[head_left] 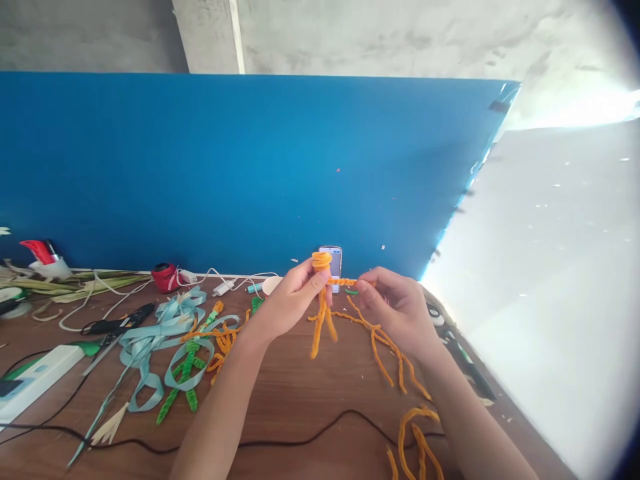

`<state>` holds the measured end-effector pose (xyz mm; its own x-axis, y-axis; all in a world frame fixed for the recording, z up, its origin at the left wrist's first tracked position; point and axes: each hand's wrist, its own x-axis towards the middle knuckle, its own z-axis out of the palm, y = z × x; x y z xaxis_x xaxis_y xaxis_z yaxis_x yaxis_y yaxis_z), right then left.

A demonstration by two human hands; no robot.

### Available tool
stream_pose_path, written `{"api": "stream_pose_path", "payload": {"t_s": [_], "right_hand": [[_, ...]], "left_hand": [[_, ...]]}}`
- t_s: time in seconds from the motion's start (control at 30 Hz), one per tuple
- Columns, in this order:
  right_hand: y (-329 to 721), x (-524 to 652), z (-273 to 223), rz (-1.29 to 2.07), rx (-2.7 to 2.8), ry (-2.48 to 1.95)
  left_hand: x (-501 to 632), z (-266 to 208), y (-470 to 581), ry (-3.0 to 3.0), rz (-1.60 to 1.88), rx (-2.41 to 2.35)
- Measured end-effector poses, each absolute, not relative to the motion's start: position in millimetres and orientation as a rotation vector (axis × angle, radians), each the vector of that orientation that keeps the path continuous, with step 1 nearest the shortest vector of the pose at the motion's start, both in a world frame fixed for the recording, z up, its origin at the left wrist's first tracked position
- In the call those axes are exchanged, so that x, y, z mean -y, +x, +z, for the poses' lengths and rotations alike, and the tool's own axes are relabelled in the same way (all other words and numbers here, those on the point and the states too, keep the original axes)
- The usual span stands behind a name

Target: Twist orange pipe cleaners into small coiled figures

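Note:
My left hand (300,293) is closed around a bundle of orange pipe cleaners (321,260), pinched between thumb and fingers above the table. The bundle is coiled at its top, and two loose ends hang below the hand. One twisted strand runs sideways from it to my right hand (393,303), whose thumb and fingers pinch its far end. Behind the bundle a phone (336,267) leans upright against the blue panel, partly covered. More orange pipe cleaners (387,337) lie on the table under and beside my right hand.
Light blue ribbon (150,340) lies tangled with green pipe cleaners (187,373) on the left. A white power strip (43,383) and a black glue gun (123,323) are farther left. A black cable (300,441) crosses the front. The blue panel (225,173) borders the back.

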<state>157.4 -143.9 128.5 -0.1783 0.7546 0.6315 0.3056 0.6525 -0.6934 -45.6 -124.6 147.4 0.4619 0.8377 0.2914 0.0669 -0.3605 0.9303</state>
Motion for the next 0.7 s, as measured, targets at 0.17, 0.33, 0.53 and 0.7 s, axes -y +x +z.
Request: {"api": "stream_pose_path", "payload": {"t_s": [0.17,0.33,0.53,0.7], "right_hand": [[169.0,131.2,119.9,-0.492,2.034,-0.632],[167.7,126.4,115.7,-0.556,2.017,-0.562],[150.4,133.9,123.2,0.675,1.803,-0.874],[152.5,122.8,120.6,1.544,1.570,-0.788]], "left_hand": [[122.5,144.4,-43.3,1.490,0.879,-0.721],[122.1,145.2,-45.9,1.590,0.837,-0.750],[125.6,147.2,-48.0,2.005,0.937,-0.868],[118.4,145.4,-50.0,2.661,0.948,-0.947]]}}
